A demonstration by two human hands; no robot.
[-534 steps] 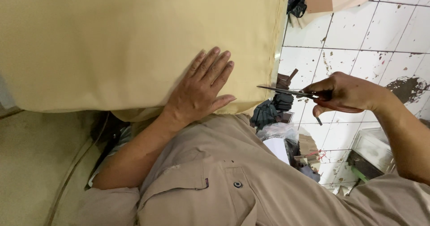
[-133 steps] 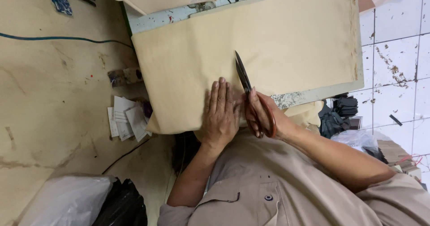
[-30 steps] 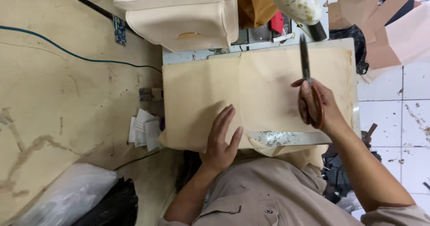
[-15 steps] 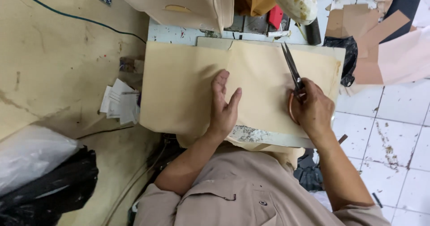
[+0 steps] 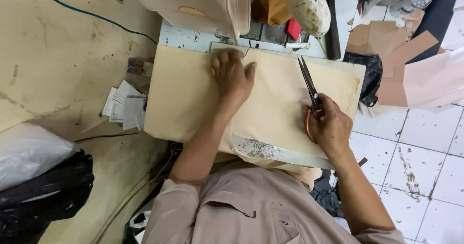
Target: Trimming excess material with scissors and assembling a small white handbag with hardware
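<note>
A tan sheet of fabric lies spread over a pale blue, paint-flecked table. My left hand presses flat on the fabric near its far edge, fingers together. My right hand grips a pair of large scissors by the red-brown handles, blades closed and pointing away from me over the fabric's right part. A cut flap near the front edge exposes a strip of bare table.
A cream bag-like piece and a sewing machine head stand at the table's far side. Paper slips lie left of the table. Black and clear plastic bags sit at lower left. Cardboard scraps lie on the tiled floor at right.
My left hand has slid forward across the fabric toward the far edge. The right hand with the scissors has stayed on the right side, shifting only slightly.
</note>
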